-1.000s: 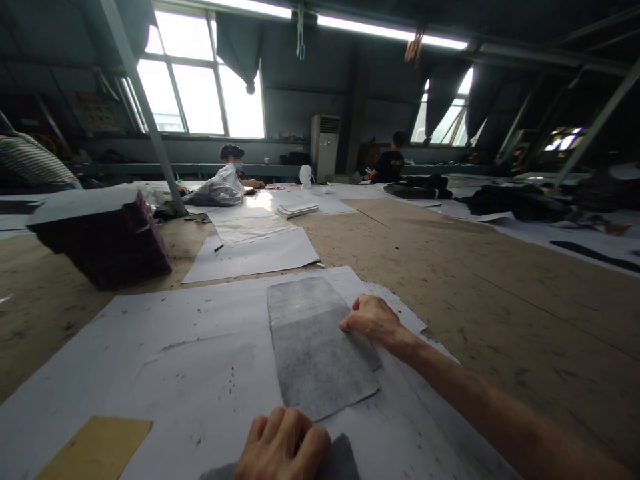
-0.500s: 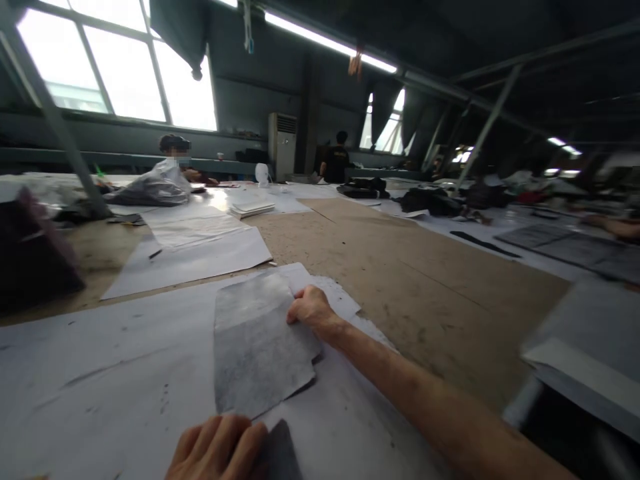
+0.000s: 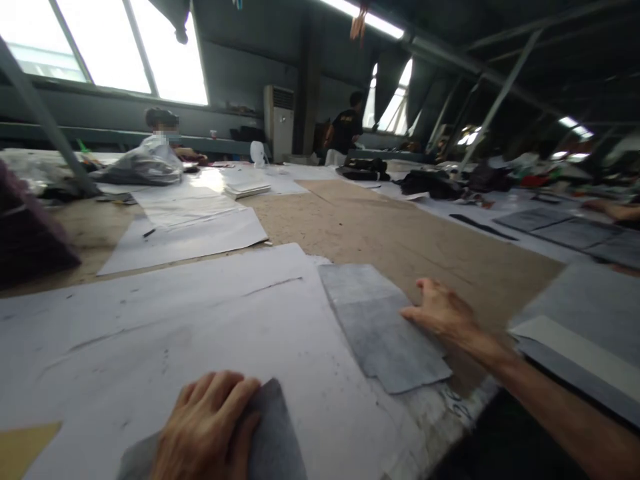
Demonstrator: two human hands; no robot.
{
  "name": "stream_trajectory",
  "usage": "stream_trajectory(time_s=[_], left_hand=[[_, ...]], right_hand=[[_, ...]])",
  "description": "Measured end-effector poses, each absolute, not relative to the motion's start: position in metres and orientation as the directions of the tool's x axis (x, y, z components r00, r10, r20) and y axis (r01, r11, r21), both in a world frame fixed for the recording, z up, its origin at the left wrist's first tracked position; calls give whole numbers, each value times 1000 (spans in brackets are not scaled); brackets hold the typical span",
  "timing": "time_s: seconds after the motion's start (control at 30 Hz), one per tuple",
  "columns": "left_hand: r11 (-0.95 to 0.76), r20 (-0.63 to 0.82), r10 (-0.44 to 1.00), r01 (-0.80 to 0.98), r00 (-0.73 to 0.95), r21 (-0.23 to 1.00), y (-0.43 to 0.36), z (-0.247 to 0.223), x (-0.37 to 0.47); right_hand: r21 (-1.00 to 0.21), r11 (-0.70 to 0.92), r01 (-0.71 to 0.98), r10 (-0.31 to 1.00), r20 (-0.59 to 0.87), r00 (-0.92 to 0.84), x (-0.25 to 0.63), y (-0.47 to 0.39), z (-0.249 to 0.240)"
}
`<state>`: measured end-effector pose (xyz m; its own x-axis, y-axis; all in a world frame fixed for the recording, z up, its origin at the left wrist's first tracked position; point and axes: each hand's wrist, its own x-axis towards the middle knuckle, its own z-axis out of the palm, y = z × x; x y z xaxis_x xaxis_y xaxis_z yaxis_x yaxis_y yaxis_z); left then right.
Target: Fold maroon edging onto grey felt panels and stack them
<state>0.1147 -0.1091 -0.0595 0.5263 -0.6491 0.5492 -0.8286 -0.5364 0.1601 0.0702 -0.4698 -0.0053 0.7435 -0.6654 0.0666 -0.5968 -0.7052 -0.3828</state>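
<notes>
1. A grey fabric piece (image 3: pixel 383 327) lies flat near the worktop's (image 3: pixel 400 233) right edge, partly over the large white paper sheet (image 3: pixel 175 320).
2. The right hand (image 3: pixel 443 312) rests open, fingers spread, on that piece's right edge, grasping nothing.
3. The left hand (image 3: pixel 207 427) lies flat, palm down, on a second grey piece (image 3: pixel 277 440) at the near edge, pressing rather than gripping.
4. A tan card (image 3: pixel 23 448) shows at the near left corner.
5. More white sheets (image 3: pixel 185 230) lie farther back; people work at the far edge.
</notes>
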Motion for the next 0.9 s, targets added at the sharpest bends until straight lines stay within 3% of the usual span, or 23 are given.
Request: stream_trajectory(time_s=[0.03, 0.07, 0.13, 0.17, 0.23, 0.3, 0.43, 0.9], left_hand=[[-528, 539, -644, -825, 543, 201, -110, -55, 113], [-542, 519, -621, -800, 588, 258, -112, -52, 111], [-550, 484, -593, -763, 643, 340, -114, -48, 110], [-551, 466, -588, -749, 661, 367, -115, -48, 110], [-541, 445, -593, -741, 671, 397, -116, -47, 111], [-536, 427, -599, -735, 678, 415, -116, -46, 111], [-530, 413, -605, -731, 681, 430, -115, -44, 111], [-457, 442, -689, -818, 574, 349, -114, -41, 113]], right_hand=[[-323, -775, -543, -616, 195, 764, 64, -462, -7], [-206, -885, -418, -466, 383, 798, 58, -450, -8], [-79, -995, -69, -102, 577, 810, 48, -417, -12], [-85, -988, 132, 56, 595, 802, 44, -398, -14], [-235, -881, 411, 233, 540, 809, 39, -360, -19], [-327, -782, 530, 342, 486, 804, 38, -328, -25], [-274, -771, 575, 421, 458, 783, 45, -304, -37], [-240, -786, 571, 425, 461, 779, 46, -306, -47]])
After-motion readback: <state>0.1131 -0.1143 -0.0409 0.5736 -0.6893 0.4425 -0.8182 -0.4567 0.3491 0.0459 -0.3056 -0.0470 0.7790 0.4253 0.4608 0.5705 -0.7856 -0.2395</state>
